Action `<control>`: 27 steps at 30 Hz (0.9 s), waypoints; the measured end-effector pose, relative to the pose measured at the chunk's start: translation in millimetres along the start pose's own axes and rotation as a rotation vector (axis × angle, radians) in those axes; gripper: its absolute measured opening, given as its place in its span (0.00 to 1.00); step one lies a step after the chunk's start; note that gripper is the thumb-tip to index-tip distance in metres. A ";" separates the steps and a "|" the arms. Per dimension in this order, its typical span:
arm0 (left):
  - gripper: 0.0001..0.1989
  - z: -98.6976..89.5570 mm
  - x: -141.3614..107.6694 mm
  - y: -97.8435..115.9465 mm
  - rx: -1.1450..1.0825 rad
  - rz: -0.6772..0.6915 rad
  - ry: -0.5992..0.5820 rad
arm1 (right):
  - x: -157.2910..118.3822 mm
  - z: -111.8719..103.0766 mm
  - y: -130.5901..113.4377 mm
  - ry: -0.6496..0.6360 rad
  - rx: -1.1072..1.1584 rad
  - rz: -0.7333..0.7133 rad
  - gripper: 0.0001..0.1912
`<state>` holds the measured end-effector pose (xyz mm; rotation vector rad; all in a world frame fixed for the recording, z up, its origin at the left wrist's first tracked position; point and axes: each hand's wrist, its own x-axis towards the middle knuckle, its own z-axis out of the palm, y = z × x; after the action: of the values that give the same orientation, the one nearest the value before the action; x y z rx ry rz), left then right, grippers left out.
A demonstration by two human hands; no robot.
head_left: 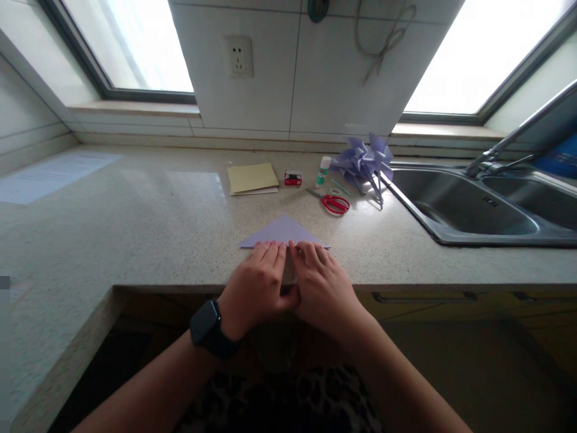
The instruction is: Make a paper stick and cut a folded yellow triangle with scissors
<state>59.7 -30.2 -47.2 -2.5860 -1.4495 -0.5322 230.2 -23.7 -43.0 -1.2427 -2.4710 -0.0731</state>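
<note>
A purple sheet of paper (pixel 283 230), folded into a triangle, lies on the counter with its point toward the wall and its long edge toward me. My left hand (pixel 259 279) rests its outstretched fingertips on that long edge, left of the middle. Just right of the middle, my right hand (pixel 322 282) presses the same edge with its fingers lying slightly bent. Both thumbs meet below, near the counter's front edge. The fingers cover part of the paper's near edge.
Beyond the paper are red-handled scissors (pixel 334 203), a glue stick (pixel 323 171), a small red box (pixel 293 178) and yellow paper (pixel 253 178). Purple paper pinwheels (pixel 365 161) lie beside the steel sink (pixel 444 242). Printed sheets (pixel 58 174) lie at the far left.
</note>
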 end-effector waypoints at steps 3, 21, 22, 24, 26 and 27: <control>0.40 1.5 -0.8 0.0 -0.017 -0.011 -0.002 | -1.3 1.2 0.0 0.007 0.007 -0.001 0.40; 0.46 -7.8 8.3 -9.9 -0.055 -0.031 -0.107 | 8.2 -3.9 4.8 -0.082 0.014 -0.015 0.46; 0.46 -8.6 8.3 -10.3 -0.050 -0.028 -0.098 | 8.6 -4.5 4.8 -0.070 0.017 -0.020 0.45; 0.44 -9.4 7.3 -10.3 -0.039 -0.023 -0.069 | 8.5 -5.4 4.5 -0.047 0.019 -0.027 0.43; 0.42 -9.1 4.6 -9.3 -0.028 -0.022 -0.036 | 7.1 -6.1 3.3 -0.030 0.014 -0.026 0.41; 0.41 -8.5 2.4 -8.5 -0.022 -0.024 -0.021 | 5.8 -6.5 2.2 -0.027 0.011 -0.026 0.40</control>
<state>51.7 -26.2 -38.9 -2.6021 -1.4906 -0.5285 230.7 -19.3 -35.1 -1.2158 -2.5077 -0.0500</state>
